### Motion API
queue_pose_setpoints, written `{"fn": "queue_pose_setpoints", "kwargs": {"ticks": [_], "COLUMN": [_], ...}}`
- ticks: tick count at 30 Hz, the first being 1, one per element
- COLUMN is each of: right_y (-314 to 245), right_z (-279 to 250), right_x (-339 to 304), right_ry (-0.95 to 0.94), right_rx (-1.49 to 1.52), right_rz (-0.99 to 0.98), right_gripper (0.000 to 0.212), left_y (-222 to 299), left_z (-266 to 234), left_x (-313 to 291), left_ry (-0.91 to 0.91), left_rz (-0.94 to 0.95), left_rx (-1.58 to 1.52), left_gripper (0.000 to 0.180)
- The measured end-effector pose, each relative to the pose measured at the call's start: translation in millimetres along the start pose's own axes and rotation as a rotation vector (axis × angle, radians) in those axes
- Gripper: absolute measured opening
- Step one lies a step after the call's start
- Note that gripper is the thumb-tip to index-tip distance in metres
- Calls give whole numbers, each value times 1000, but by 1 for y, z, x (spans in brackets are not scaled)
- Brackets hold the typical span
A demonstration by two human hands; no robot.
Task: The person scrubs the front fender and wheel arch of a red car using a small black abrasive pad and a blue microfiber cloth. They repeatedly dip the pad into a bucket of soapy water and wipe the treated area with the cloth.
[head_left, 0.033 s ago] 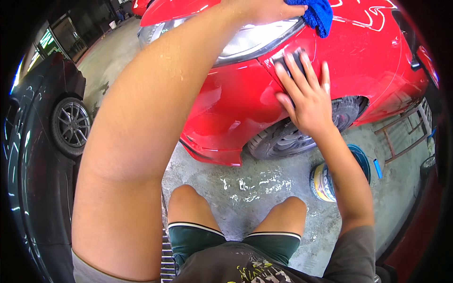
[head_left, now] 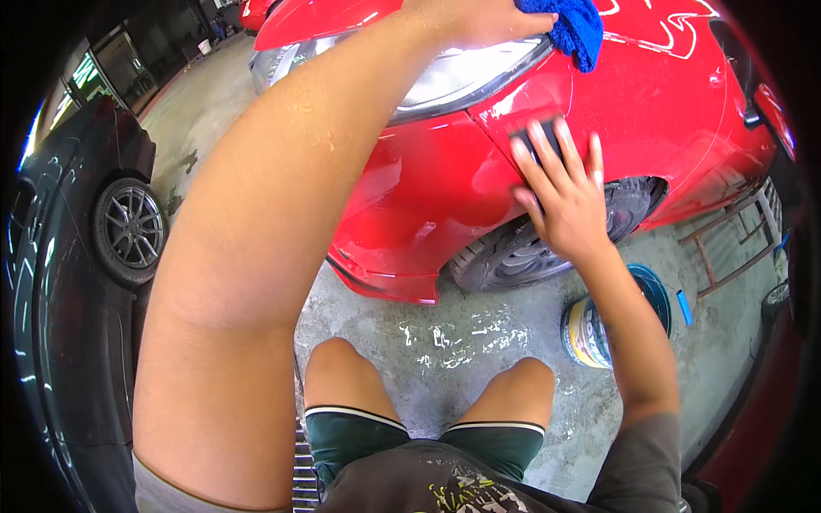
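Head view: the person crouches or sits low before the glossy red car fender (head_left: 650, 128), bare knees showing at the bottom edge, wet concrete floor (head_left: 445, 342) between them and the car. The right hand (head_left: 560, 192) lies spread, fingers flat, pressing a small dark rectangular pad (head_left: 539, 141) against the red panel just above the front wheel arch; only the pad's upper part shows past the fingertips. Flat pressure of this kind would keep the pad's whole face on the paint. The left hand (head_left: 479, 17) is reached high, closed on a bright blue fluffy cloth (head_left: 569, 26) bunched at the top of the fender beside the clear headlight (head_left: 462, 73); the hand is cut by the frame edge, so the grip is only partly seen. The cloth sits within reach of the worked patch. A round open tin with a blue lid (head_left: 611, 321) stands on the floor near the front tyre (head_left: 522, 252), close by the right forearm. A dark car (head_left: 77, 256) is parked to the left.
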State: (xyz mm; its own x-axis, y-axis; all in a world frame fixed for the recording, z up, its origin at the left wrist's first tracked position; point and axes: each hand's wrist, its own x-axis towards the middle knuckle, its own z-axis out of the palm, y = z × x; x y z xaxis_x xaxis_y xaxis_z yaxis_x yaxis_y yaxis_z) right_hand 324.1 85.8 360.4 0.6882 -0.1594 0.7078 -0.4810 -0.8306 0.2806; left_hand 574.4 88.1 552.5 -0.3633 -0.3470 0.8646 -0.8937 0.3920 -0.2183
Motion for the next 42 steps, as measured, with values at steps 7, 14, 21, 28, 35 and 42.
{"fn": "queue_pose_setpoints", "kwargs": {"ticks": [7, 14, 21, 28, 35, 42], "right_y": [-23, -4, -14, -26, 13, 0], "right_z": [-10, -3, -8, -9, 7, -1], "right_x": [42, -14, 9, 41, -41, -28], "right_ry": [60, -36, -13, 30, -49, -37], "right_rx": [-12, -27, -41, -64, -90, -54], "right_rz": [-20, -26, -10, -21, -32, -24], "right_gripper": [60, 63, 63, 62, 63, 62], "left_y": [5, 10, 9, 13, 20, 10], "left_z": [4, -2, 3, 0, -5, 12], "left_x": [-1, -1, -4, -4, 1, -5], "left_ry": [15, 11, -1, -9, -79, 38], "left_rz": [-26, -42, -55, -70, -145, -28], "left_rx": [-32, -4, -28, 14, 65, 76], "left_gripper": [67, 65, 67, 70, 72, 70]}}
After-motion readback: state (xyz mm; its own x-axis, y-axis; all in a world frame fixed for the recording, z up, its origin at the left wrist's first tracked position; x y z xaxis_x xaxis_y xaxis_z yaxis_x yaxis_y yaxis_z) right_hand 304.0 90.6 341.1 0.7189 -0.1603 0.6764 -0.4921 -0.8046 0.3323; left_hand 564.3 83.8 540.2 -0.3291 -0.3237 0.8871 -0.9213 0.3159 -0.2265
